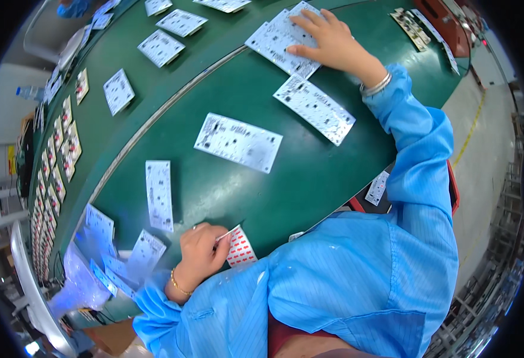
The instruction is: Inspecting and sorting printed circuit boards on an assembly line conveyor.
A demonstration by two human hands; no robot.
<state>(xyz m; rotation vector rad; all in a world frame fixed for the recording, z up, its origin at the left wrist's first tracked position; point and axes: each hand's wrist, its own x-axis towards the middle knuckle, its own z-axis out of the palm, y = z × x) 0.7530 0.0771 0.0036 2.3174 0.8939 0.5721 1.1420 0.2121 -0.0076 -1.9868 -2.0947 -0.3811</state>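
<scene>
Low in the middle, my left hand (200, 253) is closed on a sheet of red arrow stickers (241, 248) with a white backing, pinched at its upper left edge. My right hand (333, 45) reaches to the far side, fingers and thumb spread over overlapping white circuit boards (268, 43). Its fingertips touch the top one. Just below that pile lies another white circuit board (314, 108), angled. A separate white board (238, 142) rests mid-table, and a narrow-looking one (159, 196) lies beyond my left hand.
Several white boards lean in a clear plastic bag (83, 280) at the lower left. Past a metal strip (172, 101), more white boards (118, 91) and rows of small pale boards (69, 152) sit on the green surface. A red bin (444, 24) stands at the far right.
</scene>
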